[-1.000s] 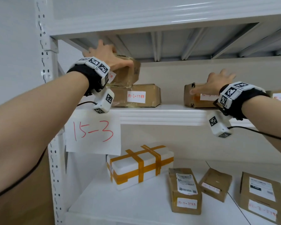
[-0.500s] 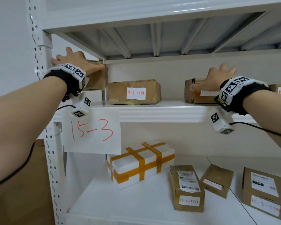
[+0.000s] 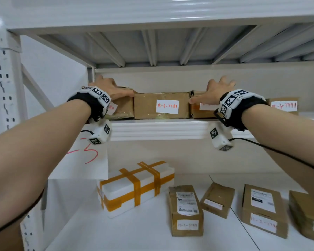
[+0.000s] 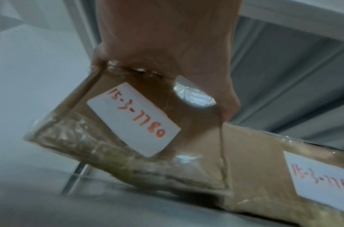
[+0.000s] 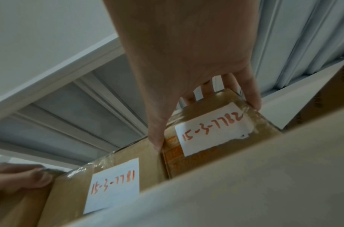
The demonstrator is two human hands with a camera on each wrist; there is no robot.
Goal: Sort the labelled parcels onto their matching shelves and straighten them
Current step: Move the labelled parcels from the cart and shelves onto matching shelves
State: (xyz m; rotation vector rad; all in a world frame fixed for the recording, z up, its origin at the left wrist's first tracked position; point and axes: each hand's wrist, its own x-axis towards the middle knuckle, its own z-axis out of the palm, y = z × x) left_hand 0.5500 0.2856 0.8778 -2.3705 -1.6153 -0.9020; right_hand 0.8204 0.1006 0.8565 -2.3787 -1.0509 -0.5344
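Left hand (image 3: 110,89) clamped over top of brown parcel (image 3: 122,108) marked 15-3-7780, thumb down its front, on upper shelf (image 3: 159,130). Touching that parcel's right side, parcel 15-3-7781 (image 3: 161,105), label facing out, between both hands. Right hand (image 3: 211,95) gripping top of parcel 15-3-7782 (image 5: 215,133), thumb on its left front edge, fingers curled over the far side.

Glossy tape wraps matt cardboard parcels (image 3: 161,105).
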